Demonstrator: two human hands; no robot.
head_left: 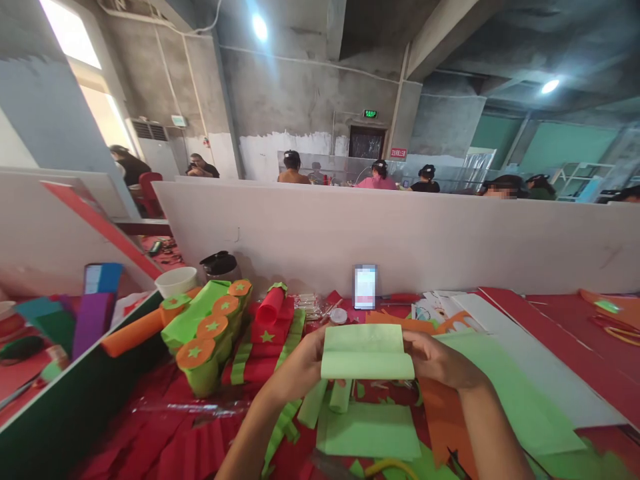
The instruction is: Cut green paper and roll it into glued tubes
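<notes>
A light green sheet of paper [364, 341] is held up between both hands, its lower edge curled into a roll. My left hand [306, 357] grips the left side and my right hand [434, 357] the right, with fingers partly behind the paper. Below it lies another light green sheet [367, 430] on the red table. Two small rolled green tubes [313, 403] rest beside that sheet. Near the bottom edge is a yellow curved handle [390, 467], mostly cut off from view.
To the left stand a green and orange paper model [214, 327] and a red one [267, 333], both with star shapes. A phone [365, 287] leans on the white partition [310, 233]. Large green sheets [505, 380] lie at right, near orange paper [445, 417].
</notes>
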